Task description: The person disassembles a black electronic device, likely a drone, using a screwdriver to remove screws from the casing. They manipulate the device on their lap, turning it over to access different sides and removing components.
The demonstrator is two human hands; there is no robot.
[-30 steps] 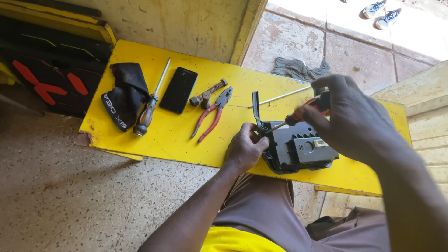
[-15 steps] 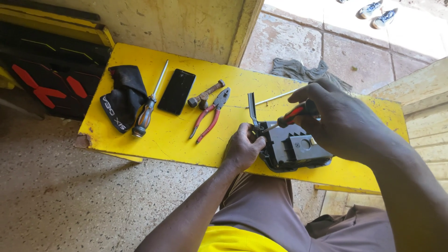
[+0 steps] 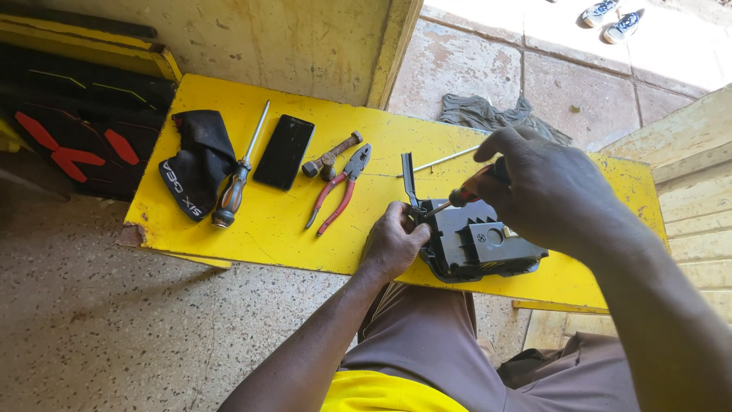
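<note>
Looks like a fastener-working step: right hand (image 3: 557, 191) closed round a red-handled screwdriver (image 3: 469, 194), tip down at the near-left corner of the dark grey moulded plastic housing (image 3: 476, 248), which left hand (image 3: 393, 244) clamps at its left edge on the yellow painted board (image 3: 267, 229). Next move likely needs the tip seated square and the housing held steady. Left of the left hand lie red-gripped pliers (image 3: 335, 191), a small hammer (image 3: 329, 159), a glossy black phone (image 3: 284, 151), a long screwdriver (image 3: 238, 177), and a black cloth (image 3: 197, 159).

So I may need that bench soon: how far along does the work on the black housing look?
Mid-job, I'd judge. Done: tools are laid out, and the spare screwdriver, pliers and small hammer lie unused. In hand: the left hand steadies the black housing while the right hand drives a red-handled screwdriver into its top edge. Left: the housing looks still assembled, so opening it seems ahead.
</note>
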